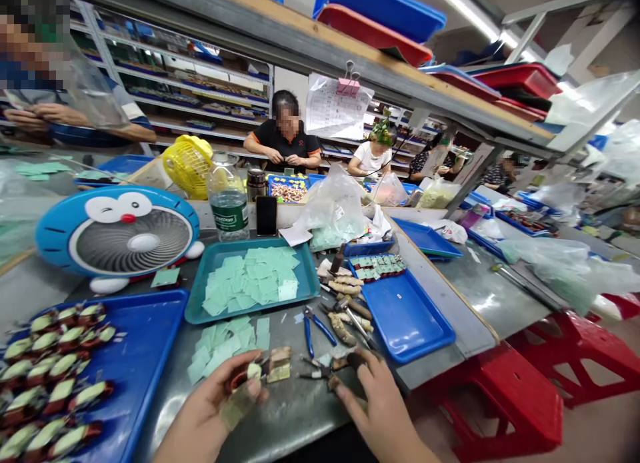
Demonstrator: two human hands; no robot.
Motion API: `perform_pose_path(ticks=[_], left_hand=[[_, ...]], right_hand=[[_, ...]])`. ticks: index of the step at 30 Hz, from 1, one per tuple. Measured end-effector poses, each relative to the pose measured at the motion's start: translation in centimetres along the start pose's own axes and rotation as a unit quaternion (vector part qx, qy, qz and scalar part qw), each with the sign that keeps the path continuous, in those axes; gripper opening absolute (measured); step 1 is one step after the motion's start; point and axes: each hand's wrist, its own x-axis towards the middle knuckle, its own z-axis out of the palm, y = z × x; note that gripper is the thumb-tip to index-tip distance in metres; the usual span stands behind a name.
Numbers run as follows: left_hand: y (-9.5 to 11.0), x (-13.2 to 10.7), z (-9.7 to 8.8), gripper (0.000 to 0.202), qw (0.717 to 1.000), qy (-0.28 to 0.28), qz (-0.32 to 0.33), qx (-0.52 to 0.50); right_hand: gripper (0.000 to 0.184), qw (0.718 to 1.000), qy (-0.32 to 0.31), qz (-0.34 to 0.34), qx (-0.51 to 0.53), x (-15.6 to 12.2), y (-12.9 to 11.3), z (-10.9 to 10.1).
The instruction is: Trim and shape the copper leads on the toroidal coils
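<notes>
All we see of ourselves is a bare left hand and a bare right hand, both with slim fingers, and bare forearms. A dark strip between them may be our clothing, too dim to tell.

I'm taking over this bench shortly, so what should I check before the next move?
1. Left hand has a firm hold on the small dark-and-green component: ok.
2. What the right hand is holding, a dark item: cannot tell.
3. Pale green paper squares stocked in the teal tray: ok.
4. Blue-handled pliers lying within reach between the hands: ok.
5. Loose green squares kept in a tray: not ok, they lie on the bench.
6. Green-topped parts set in rows on the blue tray: ok.
</notes>
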Motion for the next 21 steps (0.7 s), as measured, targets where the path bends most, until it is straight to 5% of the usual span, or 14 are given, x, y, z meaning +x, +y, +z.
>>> perform_pose_path(ticks=[4, 8, 14, 16, 19, 21], left_hand=[[1.1, -1.3, -0.1, 0.054, 0.996, -0.048, 0.031, 0.07], [1.3, -2.4, -0.7, 0.048, 0.991, -0.102, 0.04, 0.083], [0.1, -3.4, -1.4, 0.046, 0.993, -0.109, 0.013, -0.048], [-0.1, -3.5, -1.5, 0.049, 0.991, -0.101, -0.002, -0.092], [0.1, -3.2, -1.8, 0.051, 0.987, -0.093, -0.025, -0.131], [0.1, -2.7, -2.3, 0.05, 0.986, -0.087, -0.036, -0.141]], right_hand=[[0.033, 0.998, -0.061, -0.015, -0.008, 0.2, -0.3, 1.1], [0.025, 0.996, -0.074, -0.031, 0.049, 1.5, 0.7, 1.2], [0.024, 0.983, -0.053, 0.021, 0.174, -0.2, 1.6, 0.0], [0.03, 0.932, -0.037, 0.122, 0.338, -1.4, 1.3, -0.2], [0.048, 0.753, -0.075, 0.209, 0.62, -1.7, 0.2, -0.6], [0.057, 0.672, -0.141, 0.191, 0.701, -0.7, -0.9, -1.5]])
